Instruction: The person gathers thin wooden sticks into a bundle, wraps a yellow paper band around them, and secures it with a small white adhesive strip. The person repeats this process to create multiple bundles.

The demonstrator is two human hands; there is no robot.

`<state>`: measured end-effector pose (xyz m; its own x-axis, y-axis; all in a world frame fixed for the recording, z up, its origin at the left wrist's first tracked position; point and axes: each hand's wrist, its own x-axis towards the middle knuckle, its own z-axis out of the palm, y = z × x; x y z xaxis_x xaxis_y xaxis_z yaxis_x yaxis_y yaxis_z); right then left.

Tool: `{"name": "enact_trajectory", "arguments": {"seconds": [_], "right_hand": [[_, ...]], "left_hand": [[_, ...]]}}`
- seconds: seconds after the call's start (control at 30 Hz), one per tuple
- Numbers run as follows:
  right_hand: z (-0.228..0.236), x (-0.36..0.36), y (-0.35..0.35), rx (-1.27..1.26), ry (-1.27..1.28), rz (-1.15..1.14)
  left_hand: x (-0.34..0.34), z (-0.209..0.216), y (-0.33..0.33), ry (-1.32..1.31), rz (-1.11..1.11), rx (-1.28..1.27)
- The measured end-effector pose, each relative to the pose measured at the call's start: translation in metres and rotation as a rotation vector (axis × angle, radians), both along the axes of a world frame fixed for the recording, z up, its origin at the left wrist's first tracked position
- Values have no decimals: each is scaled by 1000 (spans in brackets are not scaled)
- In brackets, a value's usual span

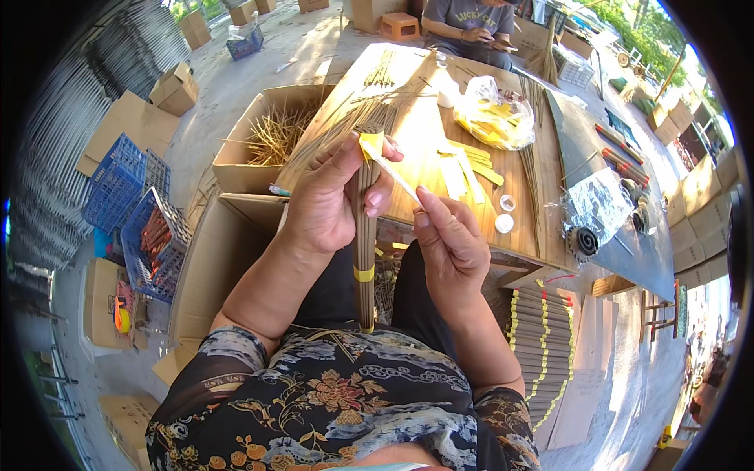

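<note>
My left hand is closed round the upper part of an upright bundle of thin brown incense sticks. A paper strip, yellow on one face and white on the other, wraps the bundle near its top. Its loose white end slants down to my right hand, which pinches it between thumb and fingers. Lower on the bundle sits a second yellow band. The bundle's foot rests against my patterned shirt, at my lap. My left fingers hide part of the wrapped section.
On the wooden table lie yellow strips, a plastic bag of yellow paper, white lids and loose sticks. Cardboard boxes stand at left. Banded bundles lie low right. Another person sits across the table.
</note>
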<state>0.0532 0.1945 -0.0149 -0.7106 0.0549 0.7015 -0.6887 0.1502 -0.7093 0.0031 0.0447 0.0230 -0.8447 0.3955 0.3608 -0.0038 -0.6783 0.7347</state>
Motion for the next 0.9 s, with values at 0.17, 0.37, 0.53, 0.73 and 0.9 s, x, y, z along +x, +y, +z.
{"name": "enact_trajectory", "arguments": {"seconds": [0.17, 0.37, 0.53, 0.73, 0.9], "right_hand": [[0, -5, -8, -13, 38, -26], [-2, -1, -8, -62, -36, 61], [0, -5, -9, -37, 11, 36], [-1, -3, -4, 22, 43, 27], [3, -5, -5, -19, 6, 27]], "left_hand": [[2, -1, -3, -43, -15, 19], [2, -1, -9, -71, -16, 47], [4, -2, -8, -52, -47, 19], [1, -4, -9, -56, -23, 6], [1, -7, -6, -24, -18, -25]]}}
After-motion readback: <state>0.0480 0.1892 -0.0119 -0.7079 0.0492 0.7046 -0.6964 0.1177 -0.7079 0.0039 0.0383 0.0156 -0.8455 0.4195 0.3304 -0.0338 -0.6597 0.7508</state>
